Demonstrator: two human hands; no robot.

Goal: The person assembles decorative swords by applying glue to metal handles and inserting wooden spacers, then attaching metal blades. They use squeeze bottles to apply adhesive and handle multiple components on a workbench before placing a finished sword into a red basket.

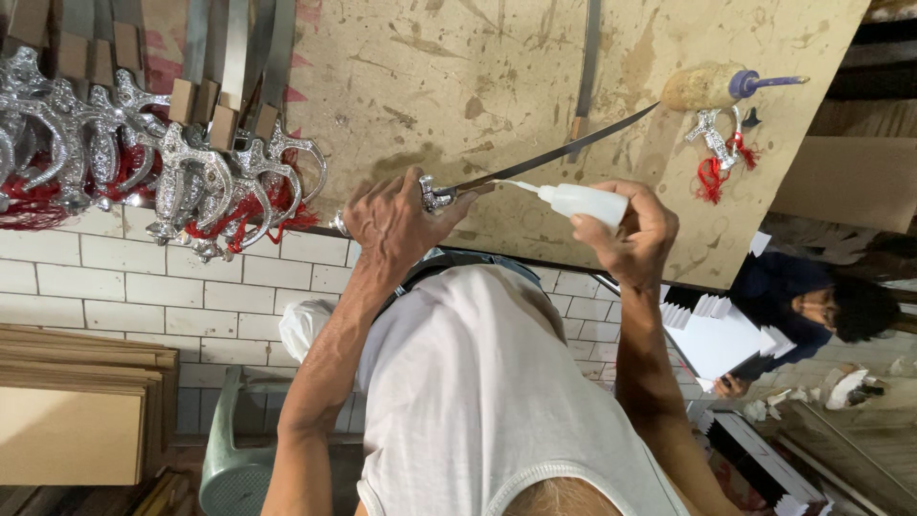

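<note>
My left hand (392,225) grips the silver hilt (437,196) of a small curved sword, and its thin blade (564,148) slants up to the right over the stained wooden board (458,76). In my right hand (635,234) is a white squeeze bottle (583,203). Its thin nozzle (516,185) points left and touches the blade just beside the hilt. Both forearms reach up from my white shirt (487,392).
Several finished swords with silver hilts and red tassels (191,177) lie in a row at the board's left. A purple-tipped bottle (726,86) and a loose hilt with a red tassel (714,143) lie at the right. Cardboard stack (76,411), green stool (234,459), seated person (812,306) handling white sheets.
</note>
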